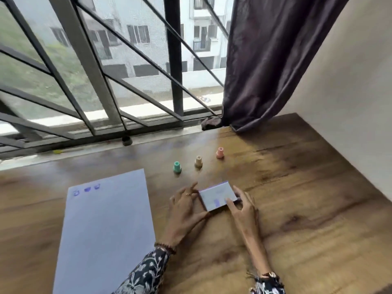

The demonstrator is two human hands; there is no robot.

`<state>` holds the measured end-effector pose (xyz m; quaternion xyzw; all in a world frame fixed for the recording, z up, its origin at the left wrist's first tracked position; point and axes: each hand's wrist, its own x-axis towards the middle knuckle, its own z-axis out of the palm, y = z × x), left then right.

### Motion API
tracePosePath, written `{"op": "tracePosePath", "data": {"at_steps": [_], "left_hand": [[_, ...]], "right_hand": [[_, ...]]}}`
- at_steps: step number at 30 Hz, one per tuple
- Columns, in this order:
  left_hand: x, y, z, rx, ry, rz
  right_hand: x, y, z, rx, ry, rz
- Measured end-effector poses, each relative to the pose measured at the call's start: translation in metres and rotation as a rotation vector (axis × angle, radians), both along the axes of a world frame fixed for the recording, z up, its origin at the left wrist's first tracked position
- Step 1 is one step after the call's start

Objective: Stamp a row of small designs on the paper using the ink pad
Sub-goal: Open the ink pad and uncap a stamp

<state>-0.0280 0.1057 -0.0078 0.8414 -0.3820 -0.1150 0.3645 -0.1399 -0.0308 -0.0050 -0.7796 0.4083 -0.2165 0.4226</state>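
A white sheet of paper (106, 225) lies on the wooden table at the left, with three blue stamped designs (86, 189) in a row near its top edge. The ink pad (216, 194), a small flat box with its pale lid closed, rests to the right of the paper. My left hand (184, 211) holds its left edge with fingers and thumb. My right hand (241, 204) grips its right side, the index finger lying on the lid. Three small stamps stand behind it: green (177, 167), tan (198, 161), pink (220, 152).
The wooden table (297, 198) meets a barred window sill (84, 143) at the back and a wall at the right. A dark curtain (265, 71) hangs down onto the table's far right corner. A small dark cap (126, 141) sits on the sill.
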Motion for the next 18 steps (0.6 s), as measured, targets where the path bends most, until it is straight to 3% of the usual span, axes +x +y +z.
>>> {"op": "tracePosePath", "data": {"at_steps": [7,18], "left_hand": [[-0.016,0.076,-0.012,-0.021,-0.001,0.127],[-0.015,0.084,-0.013,0.022,-0.044,0.154]], "right_hand": [[-0.004,0.078,0.001,-0.041,0.034,0.01],[0.023,0.113,0.011,-0.327,0.537,0.053]]}}
